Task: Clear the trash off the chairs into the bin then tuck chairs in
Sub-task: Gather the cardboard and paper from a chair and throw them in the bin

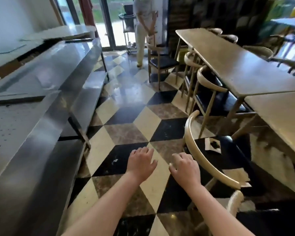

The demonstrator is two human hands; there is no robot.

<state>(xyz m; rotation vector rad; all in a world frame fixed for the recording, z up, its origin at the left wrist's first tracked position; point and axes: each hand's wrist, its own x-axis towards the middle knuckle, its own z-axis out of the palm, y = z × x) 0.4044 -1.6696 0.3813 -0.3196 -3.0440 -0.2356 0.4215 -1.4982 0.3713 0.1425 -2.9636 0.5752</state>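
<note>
A crumpled pale paper wrapper with a dark patch in its middle (212, 144) lies on the black padded seat of the nearest chair, a curved-back chair with a pale wooden frame (203, 154) that stands pulled out from the long tan wooden table (232, 65) at the right of the aisle. Just left of that chair's curved backrest, the right hand (185, 166) reaches forward with its palm down and fingers spread loosely, holding nothing; its fingertips appear to be close to the backrest rail, though blur makes it hard to tell whether they touch. The left hand (141, 161) is stretched out beside it at the same height, also palm down, fingers relaxed and apart, empty, hovering over the black, cream and brown diamond-tiled floor (126, 116). Both forearms are bare and extend from the bottom of the frame. Further along the table, two more pale wooden chairs (209, 86) sit tucked close against its edge. Across the aisle on the left runs a long stainless steel counter (41, 79). At the far end, near glass doors, another person in light clothing (143, 28) stands beside a dark-seated wooden chair (162, 62).
</note>
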